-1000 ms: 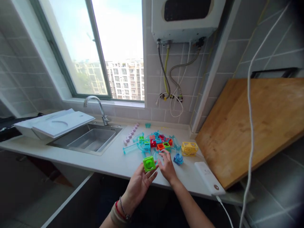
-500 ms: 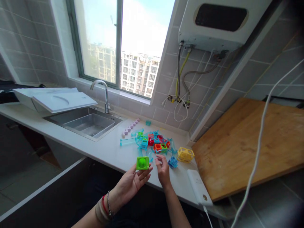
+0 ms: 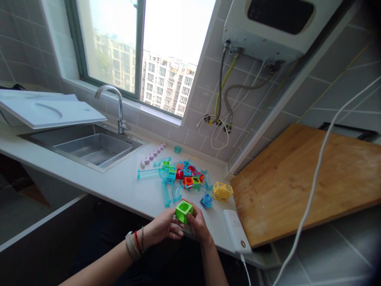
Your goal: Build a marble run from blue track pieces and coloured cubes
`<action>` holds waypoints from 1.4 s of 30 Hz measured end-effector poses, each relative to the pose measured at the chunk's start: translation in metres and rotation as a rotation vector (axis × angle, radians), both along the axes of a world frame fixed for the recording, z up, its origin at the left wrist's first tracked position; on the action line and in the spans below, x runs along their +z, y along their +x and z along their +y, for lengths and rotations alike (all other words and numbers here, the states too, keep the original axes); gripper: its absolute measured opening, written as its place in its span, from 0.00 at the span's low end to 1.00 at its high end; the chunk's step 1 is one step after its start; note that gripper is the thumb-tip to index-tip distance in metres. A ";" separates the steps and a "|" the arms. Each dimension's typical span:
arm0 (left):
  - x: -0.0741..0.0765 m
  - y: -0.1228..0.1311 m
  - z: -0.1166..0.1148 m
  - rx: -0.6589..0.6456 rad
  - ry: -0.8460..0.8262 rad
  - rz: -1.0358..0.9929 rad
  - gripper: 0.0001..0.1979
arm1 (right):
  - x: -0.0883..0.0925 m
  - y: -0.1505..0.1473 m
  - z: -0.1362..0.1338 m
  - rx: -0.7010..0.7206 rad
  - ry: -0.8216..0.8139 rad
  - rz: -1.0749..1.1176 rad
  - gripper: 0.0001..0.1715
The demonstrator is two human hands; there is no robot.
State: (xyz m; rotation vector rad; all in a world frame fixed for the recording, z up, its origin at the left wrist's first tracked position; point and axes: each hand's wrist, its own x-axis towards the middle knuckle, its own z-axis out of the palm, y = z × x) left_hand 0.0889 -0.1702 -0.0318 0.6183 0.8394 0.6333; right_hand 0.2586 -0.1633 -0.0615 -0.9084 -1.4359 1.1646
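A bright green hollow cube block (image 3: 183, 211) is held up just past the counter's front edge, with a round opening in its top face. My left hand (image 3: 163, 229) has it at the left side, its lower fingers curled beneath. From the right, my right hand (image 3: 199, 225) grips it between thumb and fingers. Beyond the hands lies a cluster of red, orange, green and blue cube blocks (image 3: 188, 182) with clear blue track pieces (image 3: 166, 194) around it. A blue block (image 3: 206, 201) and a yellow openwork block (image 3: 222, 191) stand to the right.
A row of lilac pieces (image 3: 153, 155) lies by the steel sink (image 3: 95, 149) and its faucet (image 3: 120, 111). On the counter's right are a white power bank (image 3: 236, 230) with a cable and a leaning wooden board (image 3: 297, 186). A white foam lid (image 3: 53, 111) overlaps the sink's back left.
My right hand has come over to the green cube block and taken hold of it. The cube has turned, now showing its open top. My view has shifted slightly right.
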 end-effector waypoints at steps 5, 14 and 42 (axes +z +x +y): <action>0.001 -0.007 0.004 -0.156 -0.078 -0.044 0.22 | 0.005 0.020 -0.012 0.043 -0.010 0.014 0.42; 0.050 -0.009 0.011 -0.269 0.351 0.124 0.19 | -0.007 0.047 -0.021 -0.289 0.093 -0.512 0.30; 0.009 0.032 0.165 -0.146 1.534 1.105 0.15 | 0.011 0.031 -0.010 -0.290 0.298 -0.476 0.29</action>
